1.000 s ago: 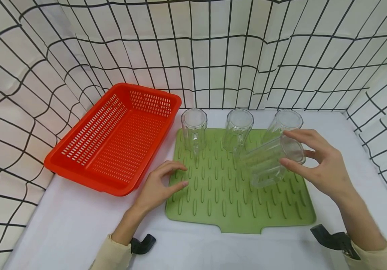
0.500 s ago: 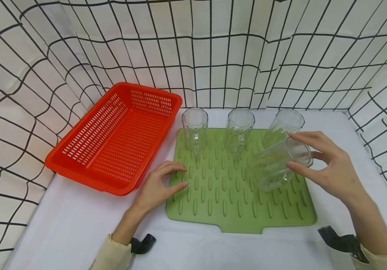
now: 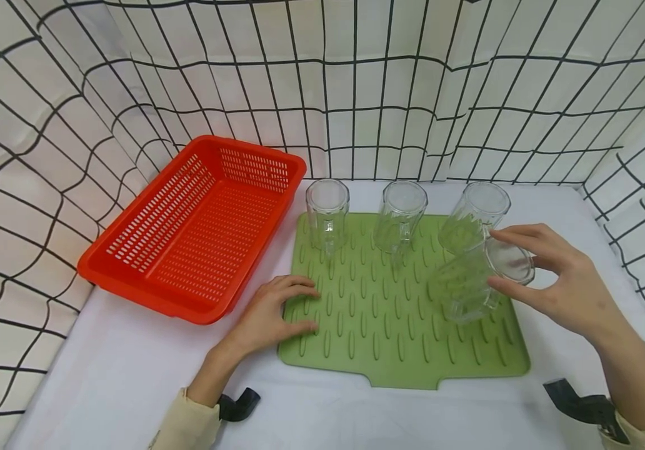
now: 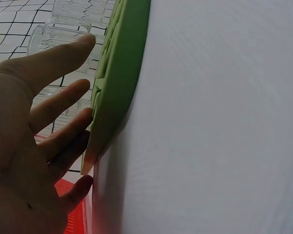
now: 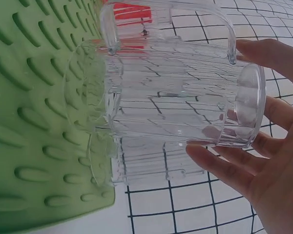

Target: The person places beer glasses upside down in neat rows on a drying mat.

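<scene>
My right hand [image 3: 564, 287] pinches a clear glass mug [image 3: 471, 287] by its base end, between thumb and fingers. The mug's rim faces down to the green ridged mat [image 3: 407, 365], and the right wrist view shows its handle [image 5: 232, 29] on the side. From the head view I cannot tell whether the rim touches the mat. Behind it stand three more clear mugs: one at the left [image 3: 327, 212], one in the middle [image 3: 401, 215] and one at the right [image 3: 477, 212]. At the mat's left edge rests my left hand [image 3: 269, 312], fingers relaxed, holding nothing.
A red slotted plastic basket [image 3: 215, 244] sits left of the mat on the white cloth [image 3: 148, 369]. Black wire grid panels [image 3: 379, 112] backed with white fabric enclose the back and both sides.
My right hand has moved right and slightly nearer with the mug, whose tilt has lessened. The left hand has lowered slightly onto the mat's edge.
</scene>
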The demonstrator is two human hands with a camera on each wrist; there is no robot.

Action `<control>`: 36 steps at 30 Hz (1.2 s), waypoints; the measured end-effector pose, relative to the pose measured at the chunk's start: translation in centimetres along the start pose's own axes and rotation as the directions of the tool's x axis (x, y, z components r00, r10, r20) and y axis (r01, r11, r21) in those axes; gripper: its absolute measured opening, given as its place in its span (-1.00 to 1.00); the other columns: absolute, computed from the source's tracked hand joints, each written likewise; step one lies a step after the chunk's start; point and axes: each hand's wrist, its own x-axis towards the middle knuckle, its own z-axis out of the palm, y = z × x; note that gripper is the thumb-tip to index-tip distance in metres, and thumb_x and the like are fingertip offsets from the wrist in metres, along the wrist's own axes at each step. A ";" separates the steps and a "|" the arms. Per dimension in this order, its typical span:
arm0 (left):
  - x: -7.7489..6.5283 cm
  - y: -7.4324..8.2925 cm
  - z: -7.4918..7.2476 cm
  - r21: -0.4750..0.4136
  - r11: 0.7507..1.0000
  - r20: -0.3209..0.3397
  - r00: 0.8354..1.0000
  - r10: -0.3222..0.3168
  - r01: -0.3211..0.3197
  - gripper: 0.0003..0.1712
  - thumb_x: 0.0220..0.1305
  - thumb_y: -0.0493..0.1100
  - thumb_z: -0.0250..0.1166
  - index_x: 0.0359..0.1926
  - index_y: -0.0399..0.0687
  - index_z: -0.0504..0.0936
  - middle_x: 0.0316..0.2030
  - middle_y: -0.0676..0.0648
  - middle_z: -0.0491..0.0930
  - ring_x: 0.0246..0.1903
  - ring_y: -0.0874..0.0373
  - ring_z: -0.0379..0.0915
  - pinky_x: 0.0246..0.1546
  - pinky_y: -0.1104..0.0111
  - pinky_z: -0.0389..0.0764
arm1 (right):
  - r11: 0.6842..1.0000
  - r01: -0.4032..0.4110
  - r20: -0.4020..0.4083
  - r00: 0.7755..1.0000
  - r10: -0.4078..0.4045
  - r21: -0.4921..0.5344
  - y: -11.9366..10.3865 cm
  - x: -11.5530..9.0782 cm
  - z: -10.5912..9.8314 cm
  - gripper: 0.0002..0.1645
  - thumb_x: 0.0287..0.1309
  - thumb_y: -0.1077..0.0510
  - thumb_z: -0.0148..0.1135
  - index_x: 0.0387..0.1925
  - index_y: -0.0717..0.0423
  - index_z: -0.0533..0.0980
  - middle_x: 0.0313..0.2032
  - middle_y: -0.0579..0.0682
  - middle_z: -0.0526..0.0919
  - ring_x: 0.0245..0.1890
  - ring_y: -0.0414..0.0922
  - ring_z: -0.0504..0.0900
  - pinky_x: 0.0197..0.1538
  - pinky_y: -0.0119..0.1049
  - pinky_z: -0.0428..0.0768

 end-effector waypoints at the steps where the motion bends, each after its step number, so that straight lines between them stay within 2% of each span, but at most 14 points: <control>1: 0.0 0.0 0.0 0.012 1.000 0.005 1.000 0.001 -0.001 -0.39 -0.06 -0.02 0.70 0.09 0.11 0.76 0.25 0.01 0.63 0.35 -0.07 0.45 0.42 -0.11 0.34 | 1.000 -0.003 0.005 1.000 0.003 -0.004 0.1 0.0 -0.1 -0.06 -0.19 0.38 0.67 0.32 -0.09 0.59 0.19 -0.37 0.54 0.14 -0.47 0.50 0.11 -0.83 0.37; 8: -0.2 0.1 0.0 0.027 1.000 0.029 1.000 -0.007 0.007 -0.38 -0.08 -0.01 0.71 0.08 0.15 0.76 0.29 0.02 0.59 0.38 -0.05 0.40 0.41 -0.09 0.29 | 1.000 -0.002 0.051 0.999 0.003 -0.021 0.2 -0.1 -0.6 -0.05 -0.21 0.37 0.68 0.31 -0.12 0.59 0.20 -0.33 0.53 0.17 -0.50 0.47 0.14 -0.82 0.30; 16: -0.3 0.0 0.1 0.034 0.999 0.032 0.999 -0.004 0.002 -0.38 -0.08 0.00 0.71 0.08 0.17 0.75 0.30 0.04 0.57 0.39 -0.03 0.38 0.39 -0.06 0.29 | 0.994 0.061 0.090 0.995 -0.053 -0.090 0.3 0.1 -0.9 0.00 -0.25 0.37 0.70 0.32 -0.15 0.58 0.25 -0.35 0.51 0.20 -0.56 0.41 0.08 -0.80 0.32; 23: -0.2 -0.1 0.1 0.039 0.999 0.031 1.000 -0.002 0.001 -0.40 -0.07 0.00 0.71 0.07 0.18 0.75 0.29 0.05 0.57 0.38 -0.02 0.37 0.37 -0.05 0.30 | 0.994 0.045 0.134 0.990 -0.031 -0.098 0.2 0.1 -0.9 -0.02 -0.21 0.32 0.70 0.32 -0.23 0.58 0.28 -0.31 0.50 0.25 -0.58 0.36 0.14 -0.80 0.18; 28: -0.2 0.0 0.1 0.041 0.999 0.031 1.000 -0.005 0.004 -0.40 -0.07 0.01 0.71 0.07 0.17 0.76 0.29 0.05 0.57 0.38 -0.02 0.37 0.38 -0.05 0.29 | 0.993 0.035 0.169 0.986 -0.015 -0.114 0.0 0.2 -0.9 -0.04 -0.19 0.26 0.71 0.31 -0.30 0.57 0.29 -0.31 0.51 0.17 -0.56 0.40 0.13 -0.67 0.23; 32: -0.2 0.1 0.0 0.038 0.999 0.033 0.999 -0.007 0.005 -0.40 -0.07 0.01 0.71 0.07 0.16 0.76 0.29 0.04 0.57 0.39 -0.03 0.36 0.38 -0.05 0.28 | 0.991 0.035 0.199 0.980 -0.009 -0.129 -0.1 0.1 -0.7 -0.04 -0.18 0.24 0.71 0.31 -0.32 0.57 0.30 -0.30 0.51 0.22 -0.58 0.35 0.17 -0.41 0.33; 35: -0.2 0.1 0.0 0.038 0.999 0.034 0.999 -0.009 0.007 -0.40 -0.07 0.01 0.71 0.07 0.16 0.76 0.29 0.04 0.57 0.39 -0.03 0.36 0.38 -0.05 0.27 | 0.991 0.040 0.225 0.974 -0.010 -0.128 -0.1 0.1 -0.5 -0.05 -0.18 0.23 0.71 0.31 -0.31 0.57 0.29 -0.30 0.50 0.27 -0.59 0.32 0.16 -0.36 0.35; 36: -0.2 0.1 0.0 0.038 0.999 0.034 0.999 -0.009 0.008 -0.40 -0.07 0.01 0.71 0.07 0.16 0.76 0.29 0.04 0.57 0.39 -0.03 0.36 0.38 -0.05 0.27 | 0.991 0.042 0.231 0.973 -0.012 -0.128 -0.1 0.0 -0.4 -0.06 -0.18 0.23 0.71 0.31 -0.31 0.58 0.29 -0.30 0.51 0.28 -0.59 0.31 0.16 -0.42 0.35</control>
